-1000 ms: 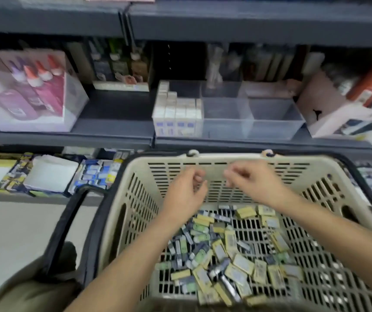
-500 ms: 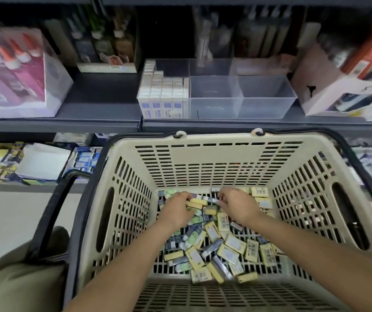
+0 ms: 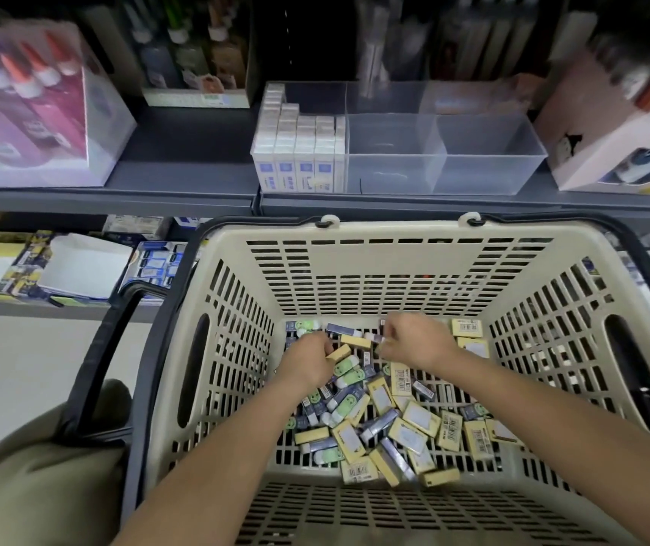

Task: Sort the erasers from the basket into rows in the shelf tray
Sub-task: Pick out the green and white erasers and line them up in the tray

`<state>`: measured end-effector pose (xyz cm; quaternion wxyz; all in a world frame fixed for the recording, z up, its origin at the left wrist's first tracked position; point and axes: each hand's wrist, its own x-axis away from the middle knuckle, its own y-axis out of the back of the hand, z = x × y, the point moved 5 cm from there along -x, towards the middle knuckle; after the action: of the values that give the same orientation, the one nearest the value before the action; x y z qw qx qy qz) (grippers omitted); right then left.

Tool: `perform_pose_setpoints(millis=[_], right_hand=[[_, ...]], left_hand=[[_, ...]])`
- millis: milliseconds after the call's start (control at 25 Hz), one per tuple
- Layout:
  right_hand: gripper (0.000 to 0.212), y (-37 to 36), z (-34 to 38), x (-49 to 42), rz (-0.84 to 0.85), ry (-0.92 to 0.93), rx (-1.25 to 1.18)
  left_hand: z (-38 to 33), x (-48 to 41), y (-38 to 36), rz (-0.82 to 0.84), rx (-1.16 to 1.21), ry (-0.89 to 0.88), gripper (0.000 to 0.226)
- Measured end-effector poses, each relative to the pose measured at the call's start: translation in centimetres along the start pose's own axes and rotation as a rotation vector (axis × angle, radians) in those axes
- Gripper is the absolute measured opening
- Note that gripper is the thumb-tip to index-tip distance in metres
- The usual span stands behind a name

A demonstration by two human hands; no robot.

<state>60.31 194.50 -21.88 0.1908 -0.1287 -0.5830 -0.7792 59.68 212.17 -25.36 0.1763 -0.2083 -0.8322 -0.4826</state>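
Note:
A beige slotted basket (image 3: 394, 266) sits in front of me with a pile of boxed erasers (image 3: 390, 423) on its floor, yellow, green and dark blue ones mixed. Both my hands reach down into the far part of the pile. My left hand (image 3: 307, 358) has its fingers curled round a yellow eraser (image 3: 339, 353). My right hand (image 3: 417, 340) pinches a small dark eraser (image 3: 383, 329) at its fingertips. On the shelf above stands a clear divided tray (image 3: 484, 151). Its left section holds rows of white and blue erasers (image 3: 299, 151); the other two sections are bare.
A clear box of glue bottles (image 3: 35, 108) stands on the shelf at left. A white carton (image 3: 622, 143) stands right of the tray. The basket's black handle (image 3: 98, 364) hangs down on the left, over my knee (image 3: 35, 486). Stationery packs (image 3: 71, 266) lie on the lower shelf.
Both hands dropped from the basket's far rim down into the eraser pile and closed on erasers. The view tilted down and nearer to the basket.

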Motion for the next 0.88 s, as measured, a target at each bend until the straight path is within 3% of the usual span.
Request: perform_pose_setpoints(millis=[160, 240, 360, 560, 680, 760, 880], right_hand=[[0.023, 1.2, -0.6, -0.6, -0.108, -0.020, 0.152], [0.025, 0.4, -0.1, -0.8, -0.096, 0.045, 0.196], [0.027, -0.9, 0.2, -1.1, -0.065, 0.040, 0.212], [0.043, -2.1, 1.0, -1.2, -0.096, 0.043, 0.218], [0.030, -1.3, 1.4, -1.4, -0.151, 0.032, 0.254], [0.022, -0.2, 1.6, -1.1, -0.238, 0.055, 0.117], [0.006, 1.2, 2.6, -0.7, -0.251, 0.050, -0.352]], left_hand=[[-0.4, 0.5, 1.3, -0.170, 0.006, 0.019, 0.030], [-1.2, 0.6, 1.8, -0.223, 0.069, -0.037, 0.022], [-2.4, 0.8, 1.2, -0.141, 0.177, -0.093, 0.004], [-2.2, 0.6, 0.5, -0.087, 0.326, -0.013, 0.006], [-1.1, 0.4, 0.9, -0.081, 0.471, 0.082, 0.005], [-1.0, 0.5, 1.3, -0.096, 0.560, 0.108, 0.008], [-2.3, 0.8, 1.5, 0.003, 0.738, 0.015, 0.015]])
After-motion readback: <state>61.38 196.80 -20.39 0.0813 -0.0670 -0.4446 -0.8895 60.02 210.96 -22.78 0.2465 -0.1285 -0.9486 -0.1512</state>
